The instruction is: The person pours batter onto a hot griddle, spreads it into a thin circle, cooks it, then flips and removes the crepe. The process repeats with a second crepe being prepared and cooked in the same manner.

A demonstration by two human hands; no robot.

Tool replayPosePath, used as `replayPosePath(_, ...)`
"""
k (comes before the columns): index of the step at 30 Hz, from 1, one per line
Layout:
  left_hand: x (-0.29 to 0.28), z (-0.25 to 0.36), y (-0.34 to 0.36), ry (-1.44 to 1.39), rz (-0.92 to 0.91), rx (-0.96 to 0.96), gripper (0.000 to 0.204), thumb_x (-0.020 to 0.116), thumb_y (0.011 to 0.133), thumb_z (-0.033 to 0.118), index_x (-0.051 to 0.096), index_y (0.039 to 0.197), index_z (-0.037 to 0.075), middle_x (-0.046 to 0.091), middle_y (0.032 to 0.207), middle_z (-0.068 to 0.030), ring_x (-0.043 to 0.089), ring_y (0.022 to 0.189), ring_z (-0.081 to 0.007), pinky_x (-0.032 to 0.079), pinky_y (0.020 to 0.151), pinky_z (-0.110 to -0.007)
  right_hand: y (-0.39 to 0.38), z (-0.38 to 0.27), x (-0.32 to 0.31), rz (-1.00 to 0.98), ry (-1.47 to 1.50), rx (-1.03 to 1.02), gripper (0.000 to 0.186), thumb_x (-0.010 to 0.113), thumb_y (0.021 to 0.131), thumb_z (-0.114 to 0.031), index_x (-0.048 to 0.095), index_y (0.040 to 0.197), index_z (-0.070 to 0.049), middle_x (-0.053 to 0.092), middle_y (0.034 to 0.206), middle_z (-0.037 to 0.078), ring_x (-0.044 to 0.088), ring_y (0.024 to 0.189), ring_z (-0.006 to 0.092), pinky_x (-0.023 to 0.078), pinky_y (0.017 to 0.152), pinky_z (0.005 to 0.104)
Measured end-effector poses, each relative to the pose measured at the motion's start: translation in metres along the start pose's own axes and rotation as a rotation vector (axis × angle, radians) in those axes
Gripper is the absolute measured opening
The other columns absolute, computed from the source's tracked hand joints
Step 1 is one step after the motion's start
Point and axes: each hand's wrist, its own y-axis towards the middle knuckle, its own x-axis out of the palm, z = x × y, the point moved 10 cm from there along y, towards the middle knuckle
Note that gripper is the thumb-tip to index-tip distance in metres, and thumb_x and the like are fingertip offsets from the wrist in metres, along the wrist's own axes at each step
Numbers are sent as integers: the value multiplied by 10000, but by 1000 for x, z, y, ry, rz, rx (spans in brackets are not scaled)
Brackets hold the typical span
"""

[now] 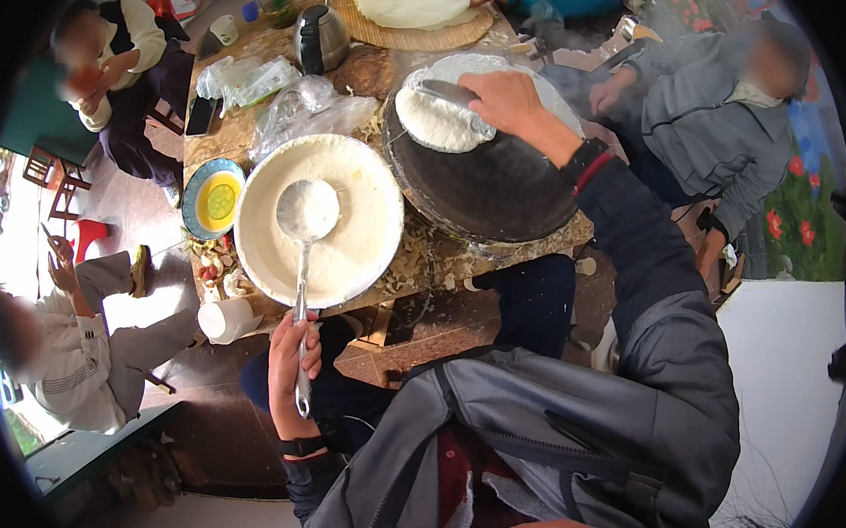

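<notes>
My left hand grips the long handle of a metal ladle, whose round head is over a large white basin of pale batter. My right hand holds a flat scraper on white batter spread over the far left part of a round dark griddle, with some steam near it. A blue-rimmed bowl of yellow liquid is left of the basin, and a white cup lies at the table's near edge.
On the worn table are a kettle, plastic bags, a phone and a woven tray with thin sheets. People sit at left, lower left and right; another person's arm is at the back.
</notes>
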Motion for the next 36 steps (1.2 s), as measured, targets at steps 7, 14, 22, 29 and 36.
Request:
replayPosePath(7, -15, -30, 7, -60, 74, 29, 455, 417, 1012, 387, 490, 1173, -32, 525, 726, -51, 423, 456, -89, 366, 384, -218, -41, -5, -9, 11, 53, -76, 239, 664, 775, -247, 629, 1005, -190, 674, 783, 96, 657, 746, 314, 499, 633, 447)
replayPosePath(14, -36, -56, 2, -7, 219, 54, 440, 444, 1004, 381, 471, 1225, 1, 579, 873, -92, 580, 688, -165, 510, 585, -298, 43, -8, 10, 128, -33, -19, 225, 627, 793, -209, 609, 1016, -184, 682, 828, 89, 659, 801, 311, 493, 643, 463)
replayPosePath(22, -120, 7, -84, 482, 951, 724, 246, 534, 961, 143, 521, 1159, -2, 560, 973, -64, 548, 814, -124, 461, 702, -221, -39, -31, 2, -18, -50, -296, 186, 633, 795, -153, 588, 972, -188, 647, 767, 66, 653, 794, 291, 486, 612, 442)
replayPosePath(29, -108, 34, -137, 1174, 1365, 1275, 249, 567, 922, 94, 520, 1136, -23, 400, 1264, -172, 535, 956, -224, 482, 679, -267, 1, -7, -10, 136, -89, -204, 299, 654, 802, -167, 615, 1088, -245, 657, 882, 34, 637, 855, 270, 497, 675, 409)
replayPosePath(36, -120, 24, -126, 1205, 1461, 1216, 263, 571, 922, 142, 534, 1100, -48, 347, 1314, -173, 512, 958, -208, 467, 628, -251, -13, -26, 25, -9, -44, -254, 291, 626, 811, -154, 658, 1078, -265, 660, 959, -32, 619, 928, 235, 506, 715, 378)
